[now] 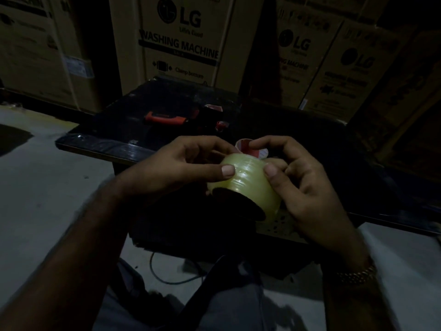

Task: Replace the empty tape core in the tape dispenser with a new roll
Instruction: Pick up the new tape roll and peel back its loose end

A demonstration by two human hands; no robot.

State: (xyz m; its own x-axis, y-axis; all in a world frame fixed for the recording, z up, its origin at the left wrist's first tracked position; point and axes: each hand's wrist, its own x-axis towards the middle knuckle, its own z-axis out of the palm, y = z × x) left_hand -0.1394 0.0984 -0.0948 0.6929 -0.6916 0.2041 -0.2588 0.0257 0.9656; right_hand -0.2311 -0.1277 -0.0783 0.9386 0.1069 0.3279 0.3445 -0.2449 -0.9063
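Behind everything, stacked washing-machine boxes point(181, 41); on the dark table point(100, 144) the tape dispenser point(167, 118) sits untouched. Left hand point(181, 161) and right hand point(303, 177) both grip the new roll point(245, 185), so loading's not done, I'd guess.

Tape roll point(243, 185): pale yellow, glossy, dark core. Tape dispenser point(167, 119) at 11 o'clock: orange-red handle. Table point(105, 146): black. Cartons point(181, 41) at 12 o'clock: brown, black print. Bracelet point(358, 274): gold.
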